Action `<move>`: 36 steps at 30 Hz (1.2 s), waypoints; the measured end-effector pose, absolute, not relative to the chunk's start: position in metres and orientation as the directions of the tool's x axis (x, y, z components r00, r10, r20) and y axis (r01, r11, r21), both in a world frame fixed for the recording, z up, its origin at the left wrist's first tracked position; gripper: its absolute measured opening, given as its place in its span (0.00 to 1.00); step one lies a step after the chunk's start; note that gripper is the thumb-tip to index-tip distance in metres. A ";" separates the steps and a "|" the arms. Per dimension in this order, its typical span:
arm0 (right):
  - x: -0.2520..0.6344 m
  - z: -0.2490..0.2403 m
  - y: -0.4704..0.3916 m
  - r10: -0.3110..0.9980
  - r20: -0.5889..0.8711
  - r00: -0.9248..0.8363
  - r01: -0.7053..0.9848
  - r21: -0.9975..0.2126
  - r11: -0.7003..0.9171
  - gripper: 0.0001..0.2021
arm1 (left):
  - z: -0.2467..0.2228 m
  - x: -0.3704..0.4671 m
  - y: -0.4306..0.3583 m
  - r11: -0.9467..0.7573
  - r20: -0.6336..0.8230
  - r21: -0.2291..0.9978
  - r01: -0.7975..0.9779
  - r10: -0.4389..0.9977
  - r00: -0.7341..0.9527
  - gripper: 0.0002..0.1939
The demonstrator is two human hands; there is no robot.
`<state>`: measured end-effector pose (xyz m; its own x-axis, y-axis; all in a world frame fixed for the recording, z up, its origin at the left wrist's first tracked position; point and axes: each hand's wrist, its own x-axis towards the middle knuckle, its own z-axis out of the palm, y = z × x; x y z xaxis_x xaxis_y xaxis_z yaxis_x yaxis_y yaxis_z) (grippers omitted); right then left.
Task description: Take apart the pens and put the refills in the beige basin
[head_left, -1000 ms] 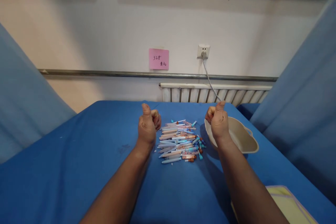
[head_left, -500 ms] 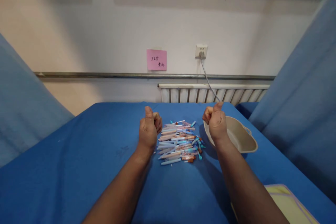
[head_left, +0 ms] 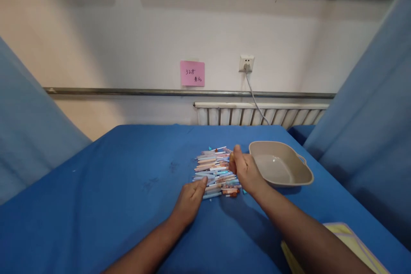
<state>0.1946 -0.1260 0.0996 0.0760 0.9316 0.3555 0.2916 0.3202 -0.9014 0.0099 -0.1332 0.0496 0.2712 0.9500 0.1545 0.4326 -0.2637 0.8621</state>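
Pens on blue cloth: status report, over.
Pens heaped side by side. Left hand at near-left edge, contact unclear. Right hand partly blocks their right ends. Tan basin at right.

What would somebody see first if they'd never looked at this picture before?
Probably the big pile of colorful pens in the middle of the blue cloth, with the left hand at its near left edge and the right hand by its right side. Next might come the beige basin to the right, then the bright pink note on the wall.
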 end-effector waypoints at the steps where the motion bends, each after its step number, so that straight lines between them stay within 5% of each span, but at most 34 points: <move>1: 0.197 0.090 -0.132 0.946 0.322 0.031 0.299 -0.906 0.298 0.31 | 0.046 0.007 -0.134 -0.267 0.154 0.847 0.459 0.951 0.268 0.24; 9: 0.222 0.013 -0.150 0.988 0.104 0.114 0.330 -0.942 0.061 0.24 | 0.045 0.002 -0.138 -0.351 0.194 0.660 0.664 0.934 0.301 0.19; 20: 0.226 0.011 -0.152 0.975 0.144 -0.167 0.650 -0.728 0.219 0.03 | 0.043 -0.001 -0.135 -0.495 -0.106 0.436 0.751 0.801 0.589 0.13; 26: 0.228 0.009 -0.152 0.963 0.147 -0.226 0.743 -0.613 0.268 0.06 | 0.041 -0.003 -0.134 -0.468 -0.158 0.446 0.763 0.798 0.582 0.06; 36: 0.228 0.017 -0.156 0.960 0.089 -0.265 0.807 -0.525 0.271 0.06 | 0.042 -0.007 -0.131 -0.439 -0.119 0.487 0.755 0.823 0.555 0.12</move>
<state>0.2277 -0.1561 0.0168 -0.2653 0.9601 0.0887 0.8067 0.2714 -0.5249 -0.0067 -0.1315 0.0416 0.5553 0.8231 -0.1188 0.7550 -0.4391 0.4870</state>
